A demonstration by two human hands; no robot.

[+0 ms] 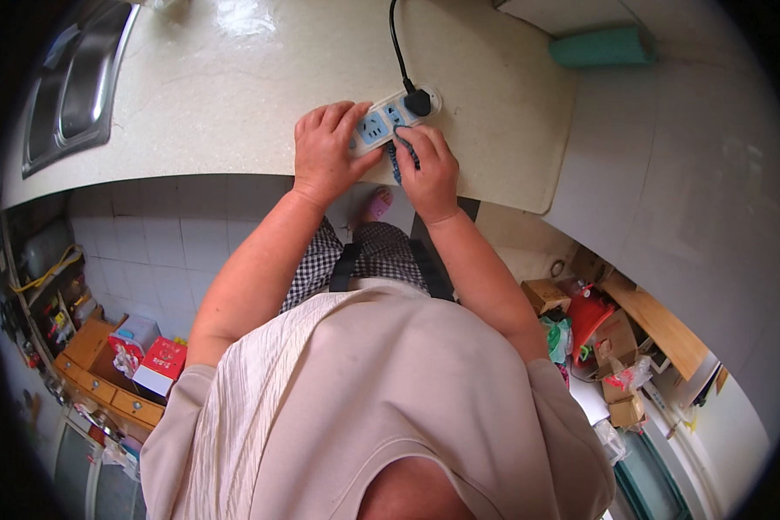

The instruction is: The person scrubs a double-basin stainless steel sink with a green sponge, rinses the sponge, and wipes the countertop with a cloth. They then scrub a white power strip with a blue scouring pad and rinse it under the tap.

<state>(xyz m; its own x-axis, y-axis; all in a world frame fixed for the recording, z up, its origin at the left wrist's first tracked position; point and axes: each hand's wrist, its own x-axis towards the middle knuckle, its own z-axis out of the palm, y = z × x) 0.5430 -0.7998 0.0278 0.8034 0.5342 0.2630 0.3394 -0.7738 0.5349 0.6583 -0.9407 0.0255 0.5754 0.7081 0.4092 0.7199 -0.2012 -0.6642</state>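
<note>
A white power strip with light-blue socket faces lies at a slant near the front edge of the countertop. My left hand grips its left end, fingers over the far side and thumb along the near side. Pinched in my right hand is a dark blue textured cloth, which touches the strip's near edge beside the middle sockets. A black plug sits in the strip's right end, and its black cord runs away over the counter's far side.
A double steel sink is set in the counter at the left. A teal roll lies at the far right, by the tiled wall. Behind me stand a wooden drawer cabinet on the left and piled cardboard boxes on the right.
</note>
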